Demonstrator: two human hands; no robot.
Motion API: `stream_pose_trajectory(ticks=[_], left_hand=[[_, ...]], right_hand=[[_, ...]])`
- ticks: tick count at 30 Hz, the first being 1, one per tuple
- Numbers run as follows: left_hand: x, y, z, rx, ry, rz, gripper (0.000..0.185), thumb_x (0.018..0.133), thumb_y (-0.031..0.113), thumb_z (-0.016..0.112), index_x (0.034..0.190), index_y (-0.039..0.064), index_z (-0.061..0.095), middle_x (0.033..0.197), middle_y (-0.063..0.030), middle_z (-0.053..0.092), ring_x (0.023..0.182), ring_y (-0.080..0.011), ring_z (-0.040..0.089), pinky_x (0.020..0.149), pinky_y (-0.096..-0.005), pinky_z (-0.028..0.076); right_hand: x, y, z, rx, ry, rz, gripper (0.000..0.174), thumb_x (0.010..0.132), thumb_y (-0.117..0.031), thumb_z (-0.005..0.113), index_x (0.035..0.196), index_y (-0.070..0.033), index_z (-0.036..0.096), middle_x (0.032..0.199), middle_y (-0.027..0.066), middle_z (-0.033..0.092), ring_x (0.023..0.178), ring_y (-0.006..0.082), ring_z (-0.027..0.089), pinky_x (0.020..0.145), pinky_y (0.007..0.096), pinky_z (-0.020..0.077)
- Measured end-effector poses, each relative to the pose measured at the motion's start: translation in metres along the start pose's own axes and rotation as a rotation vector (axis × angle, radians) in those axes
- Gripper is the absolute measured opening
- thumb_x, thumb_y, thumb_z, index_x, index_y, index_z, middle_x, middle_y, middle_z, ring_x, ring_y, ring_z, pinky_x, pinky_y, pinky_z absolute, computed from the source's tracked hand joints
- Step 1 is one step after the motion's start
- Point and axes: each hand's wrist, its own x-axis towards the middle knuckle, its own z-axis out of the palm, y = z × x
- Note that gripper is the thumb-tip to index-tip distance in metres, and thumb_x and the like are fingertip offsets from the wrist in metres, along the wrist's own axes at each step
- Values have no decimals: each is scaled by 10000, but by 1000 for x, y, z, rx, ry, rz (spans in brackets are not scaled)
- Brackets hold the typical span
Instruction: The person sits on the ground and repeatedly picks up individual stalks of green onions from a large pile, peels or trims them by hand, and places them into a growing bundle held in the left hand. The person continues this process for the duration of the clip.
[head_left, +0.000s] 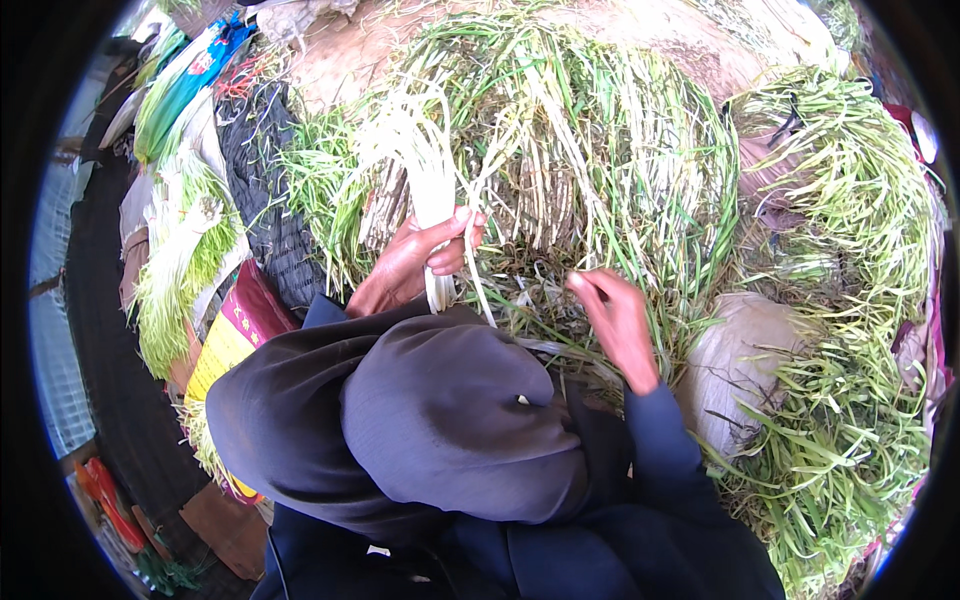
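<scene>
My left hand (409, 259) is wrapped around a bundle of pale, leafy stalks (433, 187), held upright with the whitish tops drooping over. One loose stalk (477, 277) runs past its fingertips, apart from the bundle. To the right, my right hand (611, 319) is raised with thumb and fingertips drawn together, and I see nothing between them. Below and beyond both hands lies a large heap of long green-and-white stalks (551, 195), with dry, brownish lower parts facing me. Dark cloth (457, 420) over my head and body hides the lower end of the bundle.
More green leaves (847, 465) are piled along the right, beside a pale sack-like bundle (739, 367). At the left lie sorted pale-green bunches (187, 255), a dark mesh cloth (262, 195) and a yellow-and-maroon printed sack (236, 330). Red and green items (116, 506) sit at lower left.
</scene>
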Motion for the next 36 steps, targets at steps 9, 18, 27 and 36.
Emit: stream_pose_trajectory(ticks=[9,18,27,36], left_hand=[[-12,5,-11,9,66,-73,266,1015,251,530,1086,-2,571,743,-8,521,454,-15,321,416,-178,278],[-21,7,-23,14,28,-74,256,1004,246,550,1059,0,590,735,3,521,440,-7,320,394,-169,282],[-28,21,-13,73,2,-104,255,986,263,586,1030,12,596,715,23,519,446,4,332,395,-160,278],[-40,48,-73,-65,-15,95,263,973,209,591,1111,-14,580,736,-2,552,444,-2,383,380,-146,332]], right_hand=[[117,-8,86,1096,-372,356,450,1018,-442,479,1241,-67,587,1134,55,658,773,91,604,701,248,511],[142,-20,92,1301,-418,364,482,1007,-515,449,1153,-70,565,1025,43,668,695,88,595,618,246,494],[144,-25,87,1073,-169,342,256,977,-277,608,1082,-46,637,875,31,686,631,56,590,567,195,497],[186,31,18,1229,192,348,103,908,-178,659,963,-91,657,765,-11,639,554,33,514,499,187,437]])
